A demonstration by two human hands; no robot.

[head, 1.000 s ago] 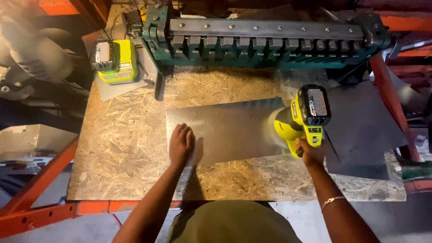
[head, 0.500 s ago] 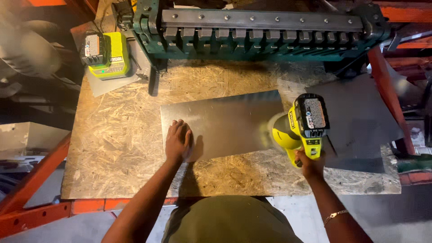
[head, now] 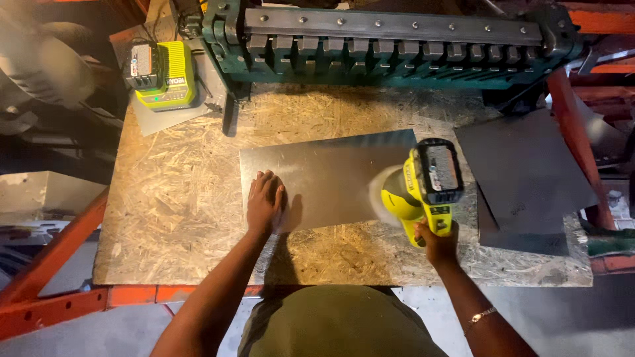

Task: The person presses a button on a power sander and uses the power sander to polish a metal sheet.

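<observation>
The right hand is closed around the grip of a yellow cordless power tool with a black battery pack, whose blurred round head is laid on the right end of a flat rectangular sheet of grey metal; the left hand is spread open, fingers together and palm down, pressed on the near left part of that sheet. The sheet lies in the middle of the chipboard surface, its long edges running left to right. The step appears to be the working of the sheet's face with the spinning head, and it would be done well if the head were kept flat and moved in even, overlapping passes, while the sheet is pinned firmly so that it is not dragged round, and the pinning fingers are kept well apart from the head. To the right a dark grey metal sheet lies partly over the surface's edge; at the far side a green sheet-metal brake with a row of steel fingers stands, and at the far left a yellow and black battery charger rests. The kind of pad or disc cannot be told, being blurred and hidden under the tool; the trigger finger is covered by the grip; the far right and left surroundings are dark and hard to make out.
</observation>
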